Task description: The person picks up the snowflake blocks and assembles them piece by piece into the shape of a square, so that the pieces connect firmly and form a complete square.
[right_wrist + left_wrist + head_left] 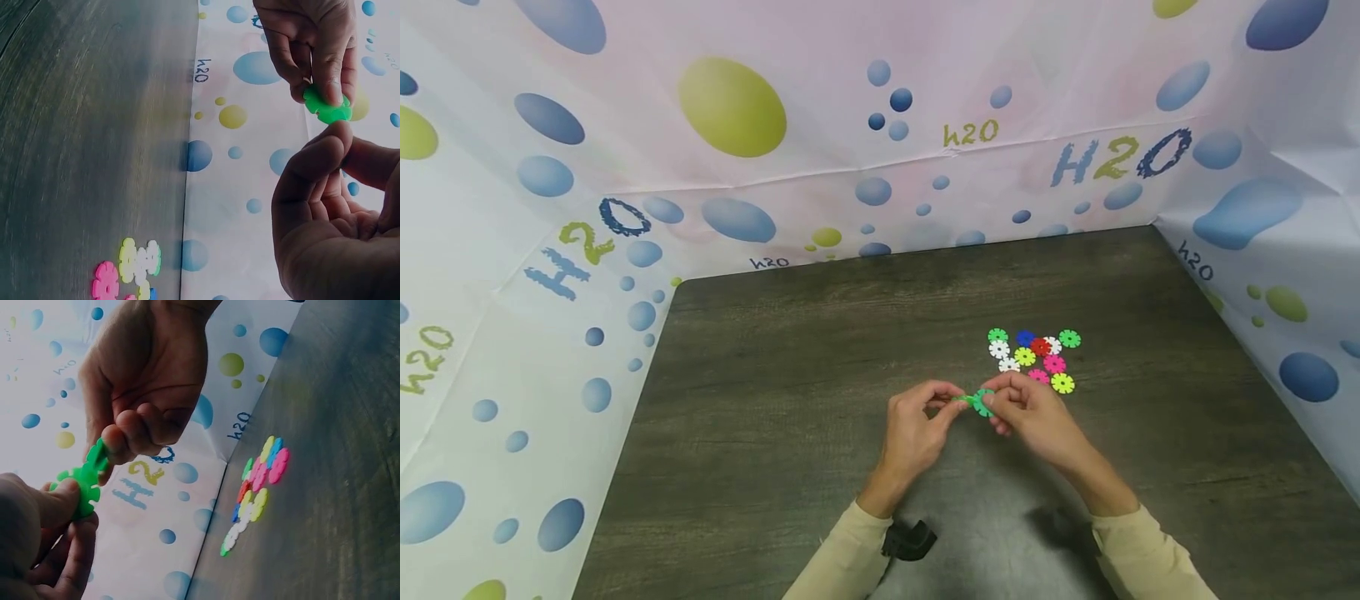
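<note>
My left hand [916, 427] pinches a green notched plastic disc [81, 494] between thumb and fingers. Across from it, my right hand [1041, 423] holds a second green notched disc [981, 403] by its rim. The two discs meet at their edges, turned at an angle to each other; how deep the notches sit in each other cannot be made out. In the right wrist view the left hand's disc [328, 107] shows, while the right hand's fingers hide the other one. Both hands are held above the table, close together.
Just beyond my right hand, several loose notched discs lie flat on the dark wooden table [775, 375], among them a red [1041, 347], a blue [1026, 337] and a yellow one [1063, 383]. A printed sheet [820, 167] with bubble patterns rises behind the table and along its sides.
</note>
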The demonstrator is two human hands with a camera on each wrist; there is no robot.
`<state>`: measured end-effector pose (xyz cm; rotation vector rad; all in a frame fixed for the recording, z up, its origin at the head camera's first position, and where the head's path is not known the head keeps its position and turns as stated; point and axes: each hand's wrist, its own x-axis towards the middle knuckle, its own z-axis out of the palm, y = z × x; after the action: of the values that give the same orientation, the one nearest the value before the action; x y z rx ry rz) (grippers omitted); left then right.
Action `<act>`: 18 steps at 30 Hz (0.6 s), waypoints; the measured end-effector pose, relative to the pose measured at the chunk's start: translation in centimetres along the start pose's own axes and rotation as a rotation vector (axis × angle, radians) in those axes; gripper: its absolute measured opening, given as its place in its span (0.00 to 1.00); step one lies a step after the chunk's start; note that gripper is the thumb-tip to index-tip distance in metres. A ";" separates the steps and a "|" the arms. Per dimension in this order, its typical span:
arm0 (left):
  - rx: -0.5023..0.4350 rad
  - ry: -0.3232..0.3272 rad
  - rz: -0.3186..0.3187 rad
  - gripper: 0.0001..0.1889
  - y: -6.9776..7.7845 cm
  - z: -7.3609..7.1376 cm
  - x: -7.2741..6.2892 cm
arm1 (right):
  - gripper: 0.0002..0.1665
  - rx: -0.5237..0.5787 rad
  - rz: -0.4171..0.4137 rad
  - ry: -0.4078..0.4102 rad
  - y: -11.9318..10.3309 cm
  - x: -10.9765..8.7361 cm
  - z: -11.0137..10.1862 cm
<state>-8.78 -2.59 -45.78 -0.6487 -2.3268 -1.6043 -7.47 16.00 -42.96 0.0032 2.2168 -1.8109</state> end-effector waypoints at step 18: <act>0.021 0.081 0.030 0.06 -0.6 -0.1 -0.8 | 0.12 0.011 0.033 0.044 -0.2 0.2 1.6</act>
<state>-8.41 -3.04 -46.62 -0.6000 -2.2623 -1.5607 -7.36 14.34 -43.15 0.0813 2.2233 -1.8219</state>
